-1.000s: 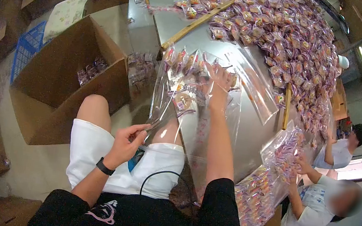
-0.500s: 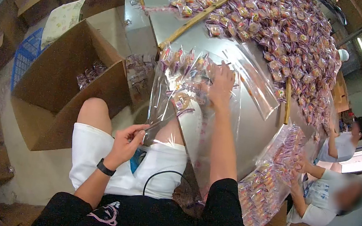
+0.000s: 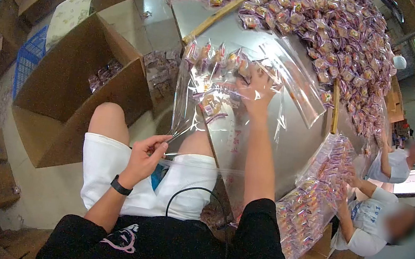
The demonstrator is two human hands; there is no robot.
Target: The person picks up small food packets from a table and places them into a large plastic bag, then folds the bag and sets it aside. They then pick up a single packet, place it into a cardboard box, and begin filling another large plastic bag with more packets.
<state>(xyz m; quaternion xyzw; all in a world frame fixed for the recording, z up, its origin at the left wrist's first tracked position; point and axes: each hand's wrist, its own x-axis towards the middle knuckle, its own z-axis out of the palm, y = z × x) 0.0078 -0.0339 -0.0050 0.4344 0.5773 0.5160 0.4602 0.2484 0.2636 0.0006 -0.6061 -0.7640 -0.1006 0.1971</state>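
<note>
A large clear plastic bag [image 3: 184,107] stretches from my lap onto the metal table. My left hand [image 3: 147,158] pinches its near edge above my thigh. Inside the bag, small wrapped snack packets [image 3: 220,56] stand in a row, and a few more snack packets [image 3: 212,107] lie nearer to me. My right hand [image 3: 259,91] reaches into the bag at the right end of the row, its fingers closed around a snack packet. Film and glare partly hide those fingertips. Beside this hand lies a flat stack of clear bags [image 3: 297,84].
A big heap of snack packets [image 3: 333,41] covers the far table, with wooden strips [image 3: 227,14] along its edge. On my left stands an open cardboard box [image 3: 58,86] holding some packets, near a blue crate [image 3: 29,63]. A co-worker [image 3: 365,223] handles a filled bag [image 3: 310,198] at right.
My right hand has shifted slightly right within the bag, toward the row's end. My left hand still pinches the edge, and the film near it is bunched more.
</note>
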